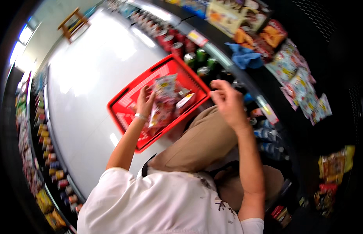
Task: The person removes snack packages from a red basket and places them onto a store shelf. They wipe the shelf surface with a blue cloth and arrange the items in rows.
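A red plastic shopping basket (127,93) stands on the floor in front of my bent knee. Inside it lie several printed snack bags (165,87) and a small white and pink package (185,101). My left hand (144,102) reaches into the basket at the left side of the bags, fingers apart; whether it touches them is unclear. Over the basket's right edge, beside the shelf, hovers my right hand (228,101). Its fingers are loosely curled with a gap to the thumb, and nothing shows in it.
Drink cans (177,48) and water bottles (267,134) fill the low shelf to my right. Above them, a blue cloth (245,55) lies near snack packs (298,76). Another stocked shelf (46,140) runs along the left. A wooden stool (73,25) stands far down the aisle.
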Demonstrator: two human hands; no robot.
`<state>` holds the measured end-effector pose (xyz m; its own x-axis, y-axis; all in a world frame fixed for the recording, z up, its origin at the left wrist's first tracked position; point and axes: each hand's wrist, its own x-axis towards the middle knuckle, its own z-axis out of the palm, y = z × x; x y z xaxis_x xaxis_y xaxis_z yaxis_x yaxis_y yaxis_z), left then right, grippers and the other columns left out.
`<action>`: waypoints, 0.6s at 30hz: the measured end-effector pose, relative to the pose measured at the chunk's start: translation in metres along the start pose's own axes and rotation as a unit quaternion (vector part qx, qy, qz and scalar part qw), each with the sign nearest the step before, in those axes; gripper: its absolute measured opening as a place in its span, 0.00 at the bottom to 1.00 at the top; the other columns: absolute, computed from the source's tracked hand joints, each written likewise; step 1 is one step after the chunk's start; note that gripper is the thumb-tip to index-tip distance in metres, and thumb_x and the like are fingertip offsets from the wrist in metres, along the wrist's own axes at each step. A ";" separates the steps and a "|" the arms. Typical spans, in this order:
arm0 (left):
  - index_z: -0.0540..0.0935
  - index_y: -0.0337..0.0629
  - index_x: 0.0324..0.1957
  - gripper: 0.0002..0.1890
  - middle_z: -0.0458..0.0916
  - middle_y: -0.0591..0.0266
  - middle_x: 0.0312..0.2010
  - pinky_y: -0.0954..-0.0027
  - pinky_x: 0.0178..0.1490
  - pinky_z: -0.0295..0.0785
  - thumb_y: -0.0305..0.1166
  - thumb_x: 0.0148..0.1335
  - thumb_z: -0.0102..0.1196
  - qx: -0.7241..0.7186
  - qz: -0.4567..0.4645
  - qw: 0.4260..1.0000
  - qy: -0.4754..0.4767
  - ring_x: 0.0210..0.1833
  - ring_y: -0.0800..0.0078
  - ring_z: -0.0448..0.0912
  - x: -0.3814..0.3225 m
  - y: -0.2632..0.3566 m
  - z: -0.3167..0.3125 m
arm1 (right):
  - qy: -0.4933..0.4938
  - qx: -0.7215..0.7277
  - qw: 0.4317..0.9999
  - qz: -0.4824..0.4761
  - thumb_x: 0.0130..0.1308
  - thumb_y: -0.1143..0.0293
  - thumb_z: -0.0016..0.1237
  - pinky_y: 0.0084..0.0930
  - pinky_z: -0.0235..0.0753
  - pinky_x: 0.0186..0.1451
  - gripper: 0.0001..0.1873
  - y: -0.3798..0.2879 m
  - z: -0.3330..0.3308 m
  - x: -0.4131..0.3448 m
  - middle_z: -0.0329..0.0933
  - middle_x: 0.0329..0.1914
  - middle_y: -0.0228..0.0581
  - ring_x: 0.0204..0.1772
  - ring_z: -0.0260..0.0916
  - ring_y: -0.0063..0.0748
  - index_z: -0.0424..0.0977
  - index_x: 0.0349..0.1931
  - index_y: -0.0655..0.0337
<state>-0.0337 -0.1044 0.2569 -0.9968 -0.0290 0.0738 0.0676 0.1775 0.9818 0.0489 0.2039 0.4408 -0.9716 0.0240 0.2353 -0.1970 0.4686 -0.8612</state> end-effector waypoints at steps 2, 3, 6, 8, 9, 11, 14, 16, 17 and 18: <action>0.68 0.35 0.63 0.23 0.76 0.53 0.56 0.67 0.62 0.69 0.30 0.69 0.54 -0.043 0.009 0.998 -0.045 0.58 0.66 0.75 0.010 0.013 0.018 | 0.020 0.007 1.000 0.013 0.65 0.74 0.53 0.26 0.79 0.44 0.14 -0.008 0.001 0.000 0.81 0.42 0.48 0.43 0.80 0.30 0.74 0.49 0.68; 0.68 0.36 0.62 0.22 0.76 0.55 0.56 0.68 0.61 0.69 0.29 0.69 0.53 -0.099 0.039 0.991 -0.086 0.58 0.68 0.74 0.019 0.014 0.024 | 0.040 0.008 0.999 0.002 0.65 0.75 0.52 0.28 0.79 0.44 0.13 -0.011 0.003 0.002 0.81 0.40 0.48 0.42 0.80 0.31 0.74 0.48 0.68; 0.70 0.36 0.61 0.20 0.77 0.58 0.54 0.71 0.57 0.71 0.26 0.68 0.53 -0.136 0.064 0.979 -0.136 0.55 0.71 0.76 0.019 0.067 0.078 | 0.130 0.022 0.988 -0.078 0.64 0.77 0.51 0.27 0.79 0.43 0.15 0.004 -0.006 0.001 0.79 0.41 0.46 0.42 0.80 0.33 0.71 0.50 0.68; 0.71 0.35 0.60 0.19 0.77 0.58 0.53 0.72 0.58 0.71 0.24 0.68 0.52 -0.158 0.092 0.967 -0.177 0.55 0.73 0.76 0.020 0.115 0.103 | 0.155 -0.010 0.985 -0.081 0.61 0.78 0.52 0.30 0.79 0.47 0.16 0.002 -0.026 -0.011 0.78 0.45 0.47 0.45 0.79 0.37 0.71 0.50 0.67; 0.71 0.35 0.60 0.19 0.77 0.58 0.54 0.72 0.58 0.71 0.23 0.68 0.52 -0.175 0.109 0.957 -0.203 0.55 0.73 0.76 0.015 0.140 0.122 | 0.169 -0.043 0.980 -0.092 0.59 0.79 0.53 0.31 0.78 0.49 0.17 0.007 -0.039 -0.018 0.78 0.46 0.47 0.46 0.79 0.39 0.71 0.50 0.67; 0.72 0.34 0.59 0.18 0.77 0.57 0.54 0.72 0.57 0.71 0.20 0.67 0.51 -0.219 0.121 0.930 -0.268 0.54 0.73 0.76 0.006 0.189 0.165 | 0.193 -0.083 0.975 -0.070 0.58 0.78 0.53 0.32 0.78 0.48 0.18 0.029 -0.078 -0.034 0.77 0.48 0.48 0.47 0.79 0.41 0.71 0.50 0.66; 0.72 0.35 0.58 0.18 0.78 0.58 0.53 0.73 0.55 0.71 0.19 0.65 0.52 -0.238 0.186 0.889 -0.344 0.52 0.75 0.76 -0.007 0.240 0.222 | 0.259 -0.092 0.960 0.044 0.58 0.76 0.54 0.31 0.79 0.45 0.18 0.052 -0.144 -0.051 0.79 0.46 0.49 0.45 0.80 0.40 0.72 0.50 0.66; 0.73 0.37 0.56 0.17 0.79 0.61 0.51 0.74 0.54 0.71 0.19 0.65 0.52 -0.232 0.182 0.874 -0.387 0.50 0.77 0.76 -0.031 0.278 0.257 | 0.332 -0.073 0.932 0.124 0.59 0.75 0.56 0.31 0.79 0.45 0.17 0.066 -0.189 -0.062 0.80 0.45 0.49 0.42 0.81 0.38 0.73 0.49 0.65; 0.71 0.34 0.58 0.18 0.77 0.56 0.53 0.68 0.60 0.71 0.19 0.65 0.50 -0.192 0.217 0.860 -0.420 0.54 0.71 0.77 -0.035 0.287 0.274 | 0.367 -0.078 0.914 0.153 0.60 0.74 0.56 0.29 0.78 0.45 0.17 0.072 -0.210 -0.065 0.80 0.45 0.49 0.42 0.81 0.36 0.73 0.50 0.65; 0.72 0.35 0.56 0.17 0.77 0.59 0.52 0.70 0.59 0.70 0.18 0.65 0.51 -0.158 0.241 0.843 -0.455 0.52 0.73 0.76 -0.049 0.305 0.290 | 0.438 -0.088 0.890 0.095 0.62 0.73 0.55 0.29 0.78 0.46 0.16 0.094 -0.232 -0.072 0.80 0.45 0.49 0.42 0.80 0.35 0.73 0.50 0.66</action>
<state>0.0234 0.2364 0.5021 -0.4604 0.7628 0.4539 0.3387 -0.3217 0.8842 0.1306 0.4513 0.4476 -0.4961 0.7598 0.4203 0.0578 0.5119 -0.8571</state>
